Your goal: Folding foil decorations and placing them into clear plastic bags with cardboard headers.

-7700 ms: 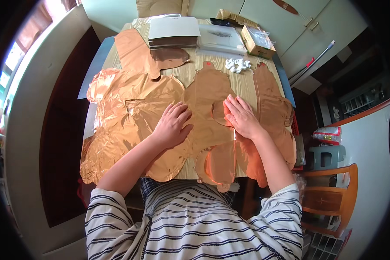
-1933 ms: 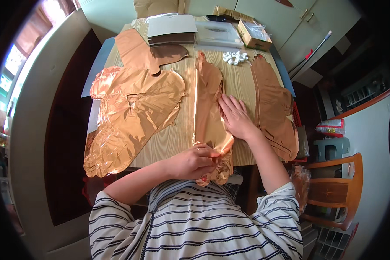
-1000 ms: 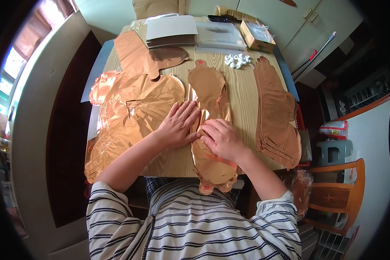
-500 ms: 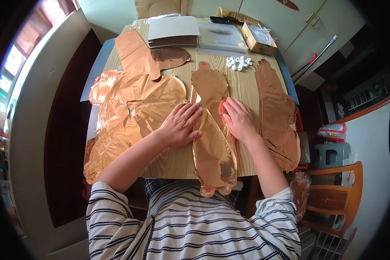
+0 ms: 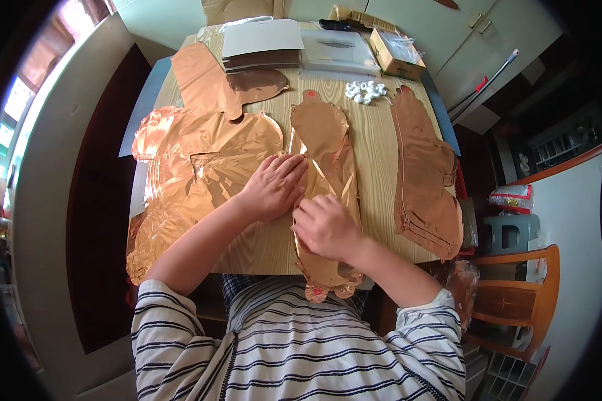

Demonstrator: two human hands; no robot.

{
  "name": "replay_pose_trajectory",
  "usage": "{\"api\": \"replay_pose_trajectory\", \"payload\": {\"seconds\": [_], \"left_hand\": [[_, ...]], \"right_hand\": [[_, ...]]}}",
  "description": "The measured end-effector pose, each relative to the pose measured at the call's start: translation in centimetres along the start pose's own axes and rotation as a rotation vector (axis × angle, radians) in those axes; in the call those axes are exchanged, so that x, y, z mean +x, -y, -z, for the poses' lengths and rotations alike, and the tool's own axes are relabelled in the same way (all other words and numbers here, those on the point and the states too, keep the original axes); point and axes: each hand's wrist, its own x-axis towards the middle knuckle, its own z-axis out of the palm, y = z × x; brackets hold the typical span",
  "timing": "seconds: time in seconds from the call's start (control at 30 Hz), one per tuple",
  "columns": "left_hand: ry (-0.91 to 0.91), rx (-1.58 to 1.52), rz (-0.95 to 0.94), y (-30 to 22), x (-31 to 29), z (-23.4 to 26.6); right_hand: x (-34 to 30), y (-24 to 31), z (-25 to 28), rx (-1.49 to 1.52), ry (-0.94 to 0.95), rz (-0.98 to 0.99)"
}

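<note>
In the middle of the table lies a copper-coloured foil balloon (image 5: 321,123), deflated and folded into a long strip whose near end hangs over the front edge. My left hand (image 5: 274,186) rests on its left side, fingers stretched out and pressed down. Just nearer to me, my right hand (image 5: 328,227) is curled over the strip, its fingertips closed at the left edge of the foil; exactly what they pinch is partly hidden. To the left, a large crinkled foil balloon (image 5: 214,150) is spread out. Another folded foil balloon (image 5: 425,167) lies at the right.
Beyond the left balloon is a smoother foil piece (image 5: 204,77). At the back stand a stack of cards (image 5: 262,40), a clear plastic package (image 5: 341,52) and an open carton (image 5: 396,55). Small white pieces (image 5: 365,91) lie in front. A wooden chair (image 5: 515,301) stands at the right.
My right hand has moved left and nearer, from the strip's right edge across to its left side, and its fingers have curled. The left hand stays nearly in place.
</note>
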Motion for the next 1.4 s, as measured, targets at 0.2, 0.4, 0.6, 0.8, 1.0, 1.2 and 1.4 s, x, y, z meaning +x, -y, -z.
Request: {"api": "replay_pose_trajectory", "payload": {"seconds": [0.2, 0.4, 0.6, 0.8, 1.0, 1.2, 1.4], "left_hand": [[0.031, 0.154, -0.009, 3.1, 2.5, -0.8], [0.071, 0.052, 0.084, 6.6, 6.7, -1.1], [0.023, 0.048, 0.110, 6.4, 6.6, -2.4], [-0.190, -0.007, 0.138, 7.8, 7.2, -1.2], [-0.346, 0.165, 0.183, 19.3, 12.4, 3.8], [-0.173, 0.510, 0.268, 28.8, 15.3, 4.9], [0.042, 0.547, 0.176, 29.2, 16.8, 4.4]], "right_hand": [[-1.9, 2.9, -1.4, -0.114, 0.048, 0.043], [-3.4, 5.2, -1.3, -0.129, 0.095, -0.050], [-3.3, 4.0, 0.4, 0.195, 0.123, -0.176], [-2.2, -3.9, 0.0, 0.028, -0.016, -0.263], [-2.9, -5.1, -2.0, -0.007, 0.065, -0.342], [-2.7, -5.0, -1.7, 0.004, 0.091, -0.334], [-2.6, -5.4, -1.6, 0.012, 0.075, -0.348]]}}
